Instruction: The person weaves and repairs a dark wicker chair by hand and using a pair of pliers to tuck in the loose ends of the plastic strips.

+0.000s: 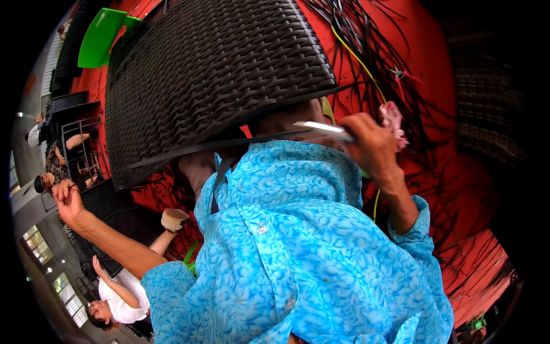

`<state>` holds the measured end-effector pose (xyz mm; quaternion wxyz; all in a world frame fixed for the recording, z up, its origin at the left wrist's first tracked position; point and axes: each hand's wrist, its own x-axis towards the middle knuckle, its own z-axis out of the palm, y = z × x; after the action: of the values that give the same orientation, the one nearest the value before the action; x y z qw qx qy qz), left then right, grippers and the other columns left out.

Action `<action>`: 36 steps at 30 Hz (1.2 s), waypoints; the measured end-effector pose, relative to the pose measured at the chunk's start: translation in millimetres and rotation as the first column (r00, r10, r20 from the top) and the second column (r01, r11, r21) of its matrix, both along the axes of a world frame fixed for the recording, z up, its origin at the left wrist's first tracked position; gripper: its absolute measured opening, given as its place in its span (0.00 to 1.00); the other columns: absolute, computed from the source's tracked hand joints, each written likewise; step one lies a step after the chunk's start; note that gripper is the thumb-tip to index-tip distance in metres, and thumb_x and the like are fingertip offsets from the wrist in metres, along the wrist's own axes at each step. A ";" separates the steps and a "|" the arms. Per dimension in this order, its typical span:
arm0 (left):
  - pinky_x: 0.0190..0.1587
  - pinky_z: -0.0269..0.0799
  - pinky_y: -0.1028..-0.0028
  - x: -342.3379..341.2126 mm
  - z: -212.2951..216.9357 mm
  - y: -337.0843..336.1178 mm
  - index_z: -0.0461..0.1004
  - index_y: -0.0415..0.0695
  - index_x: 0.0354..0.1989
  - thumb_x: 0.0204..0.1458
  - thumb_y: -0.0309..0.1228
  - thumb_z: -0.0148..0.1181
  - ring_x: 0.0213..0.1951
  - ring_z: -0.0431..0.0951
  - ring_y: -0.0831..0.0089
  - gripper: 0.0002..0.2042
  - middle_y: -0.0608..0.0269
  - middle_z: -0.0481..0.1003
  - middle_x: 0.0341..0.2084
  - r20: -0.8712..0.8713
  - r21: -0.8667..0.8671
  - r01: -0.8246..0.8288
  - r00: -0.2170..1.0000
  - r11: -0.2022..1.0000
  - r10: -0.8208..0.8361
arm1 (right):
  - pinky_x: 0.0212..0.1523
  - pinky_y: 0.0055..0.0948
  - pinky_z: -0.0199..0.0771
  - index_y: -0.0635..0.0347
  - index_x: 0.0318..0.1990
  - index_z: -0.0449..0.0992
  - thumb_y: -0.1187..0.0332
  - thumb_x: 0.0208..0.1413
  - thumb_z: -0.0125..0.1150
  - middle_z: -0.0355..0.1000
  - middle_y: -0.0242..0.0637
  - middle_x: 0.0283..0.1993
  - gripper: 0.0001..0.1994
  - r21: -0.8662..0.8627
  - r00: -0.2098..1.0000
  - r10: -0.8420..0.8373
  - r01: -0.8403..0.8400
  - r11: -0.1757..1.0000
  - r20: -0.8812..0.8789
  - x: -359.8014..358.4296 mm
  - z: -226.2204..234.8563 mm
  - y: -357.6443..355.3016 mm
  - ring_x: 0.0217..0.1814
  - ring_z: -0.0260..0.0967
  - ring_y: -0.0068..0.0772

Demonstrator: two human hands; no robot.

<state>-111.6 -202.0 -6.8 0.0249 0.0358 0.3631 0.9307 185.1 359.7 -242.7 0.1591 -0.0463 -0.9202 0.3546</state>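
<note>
Red floor [427, 34], grey wall [57, 243] with bright paned windows [37, 245], probably a green chair [100, 37].

The panel [212, 74] is before you, a chair [98, 39] left of its far end, strips [409, 109] on the floor [427, 49] to its right. Between panel and shirt [292, 229] is the blade [318, 126] in your right hand [371, 144]; your left hand [70, 202] is out left.

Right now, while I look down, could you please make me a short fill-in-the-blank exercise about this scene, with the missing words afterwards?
The hand holding the shiny-bladed tool is the person's ____ one.
The large dark panel, its flat strips passing over and under each other, is ____.
The surface beneath the loose dark strips is ____ in colour.
The thin cord lying among those loose strips is coloured ____.
Missing words: right; woven; red; yellow.
</note>
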 end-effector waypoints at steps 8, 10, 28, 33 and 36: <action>0.25 0.51 0.73 0.7 -20.3 -92.8 0.60 0.43 0.24 0.57 0.25 0.42 0.20 0.56 0.74 0.08 0.67 0.57 0.17 0.095 0.033 -0.279 0.957 0.960 0.275 | 0.33 0.33 0.67 0.62 0.35 0.74 0.76 0.44 0.59 0.68 0.37 0.32 0.09 0.373 0.965 0.263 -0.237 0.897 -0.018 -60.8 80.5 115.6 0.32 0.67 0.41; 0.27 0.51 0.73 17.8 -15.2 -74.1 0.60 0.43 0.25 0.56 0.23 0.43 0.21 0.55 0.74 0.07 0.67 0.57 0.17 0.048 0.037 -0.390 0.920 0.920 0.388 | 0.28 0.27 0.66 0.63 0.39 0.72 0.74 0.49 0.56 0.68 0.36 0.28 0.09 0.566 0.852 0.516 -0.384 0.729 -0.087 -119.0 114.1 122.1 0.28 0.66 0.30; 0.32 0.66 0.83 119.6 -132.2 382.6 0.70 0.40 0.41 0.55 0.29 0.52 0.31 0.72 0.79 0.08 0.65 0.73 0.38 0.267 -0.805 0.555 0.656 0.212 -0.706 | 0.17 0.26 0.66 0.62 0.21 0.71 0.58 0.55 0.55 0.67 0.36 0.15 0.16 -0.726 0.870 0.478 -0.403 0.557 -0.116 -317.5 103.8 -62.2 0.15 0.64 0.26; 0.35 0.65 0.80 105.6 -165.6 356.9 0.74 0.38 0.34 0.50 0.30 0.60 0.32 0.70 0.81 0.08 0.71 0.72 0.29 0.159 -0.977 0.214 0.799 0.026 -0.579 | 0.20 0.30 0.61 0.60 0.27 0.72 0.60 0.57 0.48 0.62 0.32 0.14 0.14 -0.266 0.838 0.534 -0.543 0.797 -0.110 -253.1 80.4 24.6 0.16 0.59 0.25; 0.30 0.63 0.81 103.9 -177.6 347.5 0.77 0.39 0.30 0.46 0.32 0.64 0.25 0.67 0.83 0.08 0.69 0.71 0.26 0.099 -0.963 0.230 0.788 0.141 -0.607 | 0.23 0.33 0.64 0.61 0.31 0.74 0.66 0.56 0.49 0.67 0.38 0.16 0.09 -0.627 1.000 -0.012 -0.008 0.779 -0.028 -195.5 58.3 50.0 0.17 0.64 0.33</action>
<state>-7.7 145.5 -184.4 0.2455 0.2632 0.8118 0.4599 -10.4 409.7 -184.4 0.1490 -0.0920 -0.7475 0.6408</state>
